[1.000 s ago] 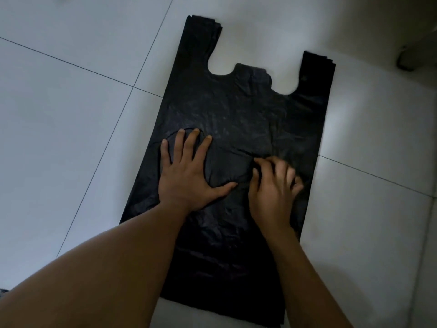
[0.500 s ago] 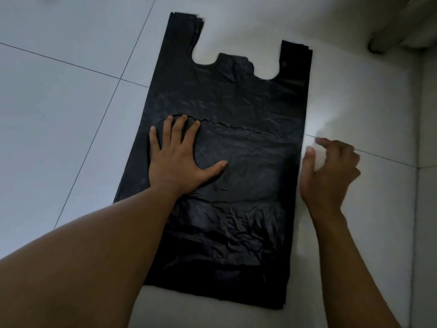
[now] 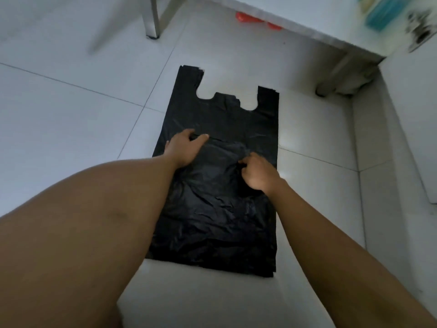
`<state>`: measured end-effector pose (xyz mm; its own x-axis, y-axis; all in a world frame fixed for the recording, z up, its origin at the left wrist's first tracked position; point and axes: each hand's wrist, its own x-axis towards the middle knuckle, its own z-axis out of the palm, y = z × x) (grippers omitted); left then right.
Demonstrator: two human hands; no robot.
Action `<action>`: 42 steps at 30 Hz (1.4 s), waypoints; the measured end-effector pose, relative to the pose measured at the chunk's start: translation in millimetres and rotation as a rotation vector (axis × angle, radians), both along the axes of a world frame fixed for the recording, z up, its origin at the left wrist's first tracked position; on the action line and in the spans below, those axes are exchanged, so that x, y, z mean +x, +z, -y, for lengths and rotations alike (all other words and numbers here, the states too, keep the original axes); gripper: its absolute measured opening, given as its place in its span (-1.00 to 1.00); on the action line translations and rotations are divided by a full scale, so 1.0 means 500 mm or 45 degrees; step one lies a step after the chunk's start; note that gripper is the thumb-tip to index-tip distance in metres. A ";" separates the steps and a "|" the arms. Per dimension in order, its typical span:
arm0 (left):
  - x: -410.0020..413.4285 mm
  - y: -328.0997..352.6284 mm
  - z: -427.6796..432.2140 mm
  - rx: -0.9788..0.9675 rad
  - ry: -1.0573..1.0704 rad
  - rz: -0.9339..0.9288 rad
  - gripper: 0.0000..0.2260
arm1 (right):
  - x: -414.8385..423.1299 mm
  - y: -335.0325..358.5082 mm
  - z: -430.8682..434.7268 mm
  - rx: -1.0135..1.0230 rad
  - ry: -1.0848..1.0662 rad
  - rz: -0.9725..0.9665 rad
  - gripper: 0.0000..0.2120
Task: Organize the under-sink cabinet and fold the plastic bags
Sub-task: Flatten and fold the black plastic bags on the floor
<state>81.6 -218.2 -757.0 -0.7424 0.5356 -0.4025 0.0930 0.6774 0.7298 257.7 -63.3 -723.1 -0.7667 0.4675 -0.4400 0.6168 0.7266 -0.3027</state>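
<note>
The black plastic bag [image 3: 220, 221] is lying unfolded on the floor tiles [image 3: 71, 119], handles [image 3: 190, 76] beyond the fingertips. The right hand [image 3: 256, 172] is bunching film under curled fingers; the left hand [image 3: 184, 147] is pressing it, finger curl indeterminate. Folding is apparently only starting

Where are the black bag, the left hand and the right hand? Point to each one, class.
black bag [image 3: 212, 221], head view, crumpled lower half.
left hand [image 3: 186, 149], head view, back of the hand.
right hand [image 3: 259, 172], head view, back of the hand.
</note>
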 end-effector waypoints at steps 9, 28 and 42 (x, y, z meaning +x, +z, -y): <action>-0.085 0.100 -0.051 -0.399 -0.490 -0.278 -0.40 | -0.096 0.083 -0.044 -0.095 -0.401 -0.101 -0.77; -0.366 0.091 -0.205 -0.686 -0.706 -0.596 -0.66 | -0.323 0.047 -0.388 0.239 0.008 0.172 -0.53; -0.402 0.050 -0.199 -0.328 -0.639 -0.373 -0.47 | -0.283 -0.043 -0.441 0.236 0.055 0.042 -0.54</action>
<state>-119.4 -118.7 -732.0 -0.5250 0.7601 -0.3830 0.6157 0.6498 0.4457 116.1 157.4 -744.7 -0.7743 0.5101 -0.3746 0.5913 0.7940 -0.1410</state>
